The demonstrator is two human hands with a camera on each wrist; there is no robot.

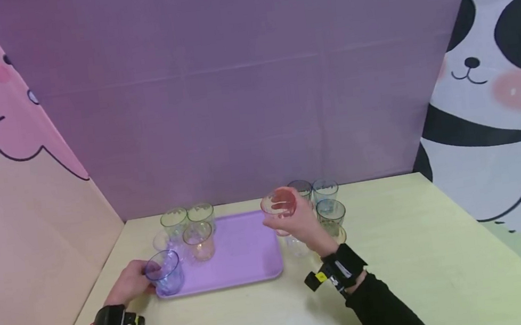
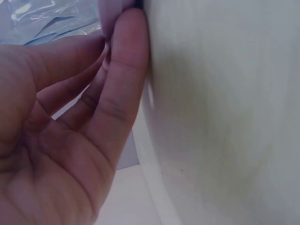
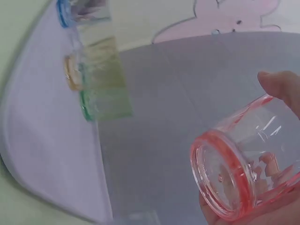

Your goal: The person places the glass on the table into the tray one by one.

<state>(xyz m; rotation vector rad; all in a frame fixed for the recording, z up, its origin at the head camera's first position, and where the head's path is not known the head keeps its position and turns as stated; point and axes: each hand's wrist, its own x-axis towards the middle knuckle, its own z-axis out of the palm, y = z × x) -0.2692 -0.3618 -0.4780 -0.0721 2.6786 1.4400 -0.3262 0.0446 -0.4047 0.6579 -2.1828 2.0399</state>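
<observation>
A clear glass tumbler with a red-tinted rim and base [image 1: 270,209] is held in my right hand [image 1: 304,224], raised above the right edge of a purple tray [image 1: 248,249]. In the right wrist view, the thumb and fingers wrap its side, with its red base [image 3: 222,176] towards the camera. At the tray's front left corner my left hand [image 1: 131,282] pinches the rim between thumb and fingers, close to a blue tumbler [image 1: 169,277]. An amber tumbler [image 1: 200,244], two greenish tumblers [image 1: 174,226] and a pale purplish one [image 1: 161,242] stand on the tray's left side.
Right of the tray, several tumblers stand close together on the pale table [image 1: 420,251], among them a dark-rimmed one [image 1: 331,211] and a bluish one [image 1: 325,190]. My right hand partly hides this group. A purple backdrop [image 1: 244,105] rises behind the table.
</observation>
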